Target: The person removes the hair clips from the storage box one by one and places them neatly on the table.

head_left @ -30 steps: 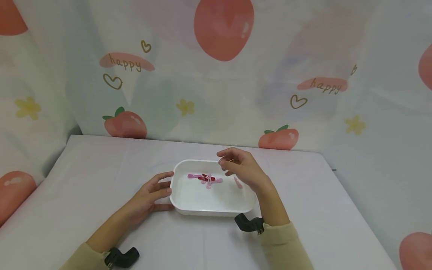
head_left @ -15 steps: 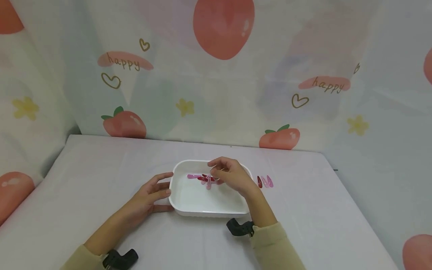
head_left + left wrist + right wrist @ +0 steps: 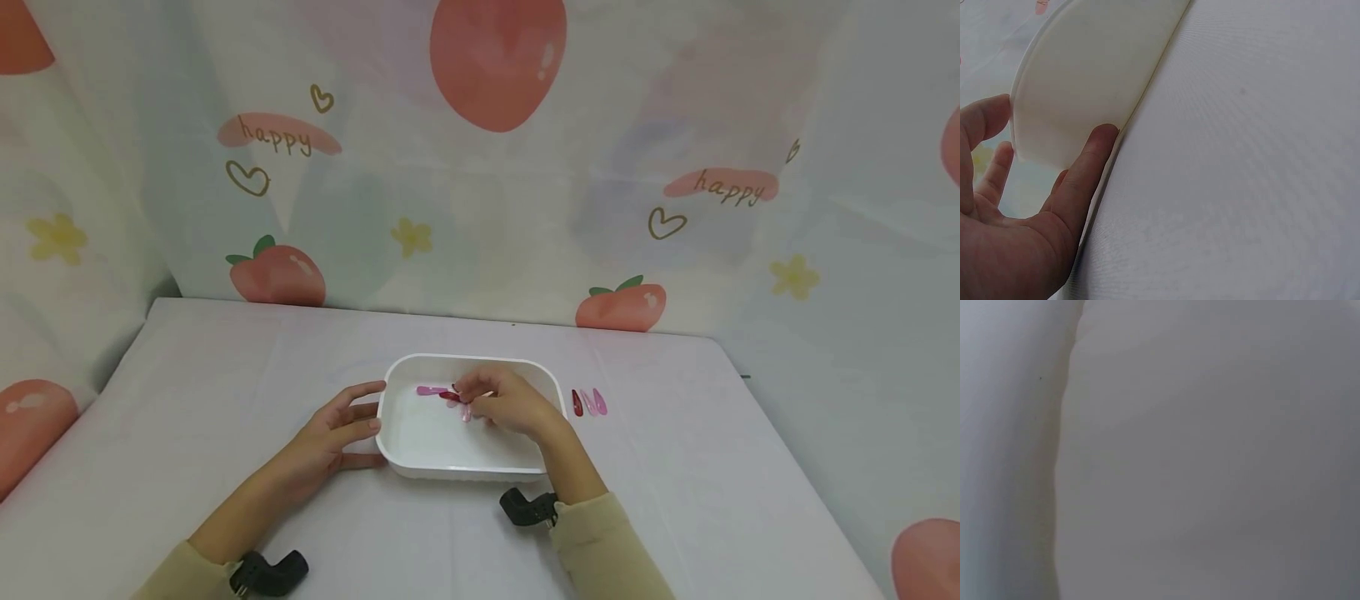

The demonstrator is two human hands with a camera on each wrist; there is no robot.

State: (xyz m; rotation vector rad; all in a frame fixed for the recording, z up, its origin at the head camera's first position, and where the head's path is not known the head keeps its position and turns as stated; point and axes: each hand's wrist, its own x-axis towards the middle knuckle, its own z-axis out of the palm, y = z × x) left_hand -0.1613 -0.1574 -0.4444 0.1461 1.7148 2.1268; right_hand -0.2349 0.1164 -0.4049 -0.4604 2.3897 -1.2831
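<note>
A white rectangular tray sits mid-table with several pink and dark red hair clips piled at its far side. My right hand reaches into the tray, its bent fingertips pinching a clip in that pile. My left hand rests against the tray's left wall with fingers straight. In the left wrist view the thumb touches the tray wall at the table. The right wrist view is only blurred white surface.
Three hair clips, one dark red and two pink, lie side by side on the white table just right of the tray. A curtain printed with peaches closes off the back and sides.
My right hand has come leftward and down from above the tray's right side onto the clip pile. The three clips on the table have come into sight. The left hand has not moved.
</note>
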